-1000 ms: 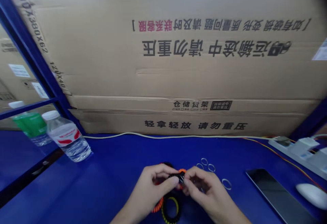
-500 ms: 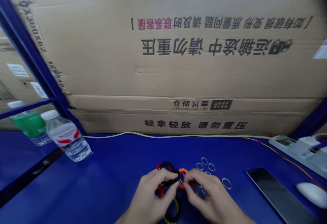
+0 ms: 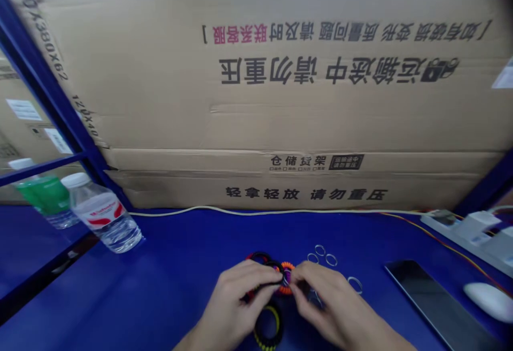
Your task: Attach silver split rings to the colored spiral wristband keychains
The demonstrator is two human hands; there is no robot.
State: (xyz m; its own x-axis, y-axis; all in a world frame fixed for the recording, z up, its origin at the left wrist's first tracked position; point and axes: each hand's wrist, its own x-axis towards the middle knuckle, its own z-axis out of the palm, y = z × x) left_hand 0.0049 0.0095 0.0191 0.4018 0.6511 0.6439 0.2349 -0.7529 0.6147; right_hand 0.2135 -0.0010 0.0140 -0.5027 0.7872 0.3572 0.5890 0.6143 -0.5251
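Note:
My left hand (image 3: 240,297) pinches a black coil wristband (image 3: 274,264) between thumb and forefinger. Close against it, my right hand (image 3: 326,300) is closed at the fingertips on a small silver key ring (image 3: 285,277), partly hidden by the fingers. Just behind the fingertips lies an orange coil wristband (image 3: 287,289) with some purple in its middle. A black-and-red coil wristband (image 3: 258,255) shows past my left knuckles, mostly covered. Below the hands rests a black-and-yellow coil wristband (image 3: 267,329).
Several loose key rings (image 3: 331,259) lie right of my hands on the blue table (image 3: 180,276). Farther right are a dark phone (image 3: 433,297), a white mouse (image 3: 487,300) and a power strip (image 3: 452,225). A water bottle (image 3: 104,215) stands left; a cardboard box (image 3: 280,126) walls the back.
Both hands stay together at nearly the same spot, the fingers shifting slightly around the black wristband and ring. More of the black-and-yellow wristband shows now. The camera view has shifted a little.

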